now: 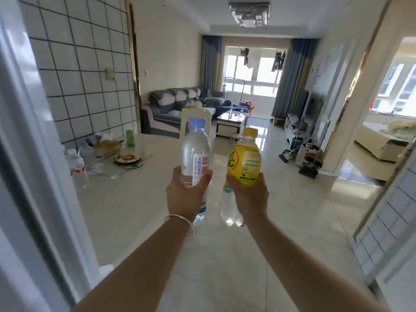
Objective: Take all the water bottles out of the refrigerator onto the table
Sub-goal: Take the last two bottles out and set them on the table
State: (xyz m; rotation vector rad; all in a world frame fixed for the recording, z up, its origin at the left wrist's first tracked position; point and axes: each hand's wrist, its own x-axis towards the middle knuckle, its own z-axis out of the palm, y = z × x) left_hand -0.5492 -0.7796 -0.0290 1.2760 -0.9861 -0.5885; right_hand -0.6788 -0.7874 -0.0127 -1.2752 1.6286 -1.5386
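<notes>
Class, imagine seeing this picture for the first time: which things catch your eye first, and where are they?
Centre frame, the left hand grips a clear water bottle with a blue cap. Beside it, the right hand holds a yellow bottle. Further left, more clear bottles stand on the pale table.

My left grip (188, 194) covers the lower part of the clear blue-capped water bottle (196, 149), and a second clear bottle (201, 212) below it shows only in part. My right grip (247, 194) hides the yellow bottle's (245, 158) base and most of another clear bottle (229, 208). The table's (135, 190) left side disappears behind a blurred white panel (27, 154).
</notes>
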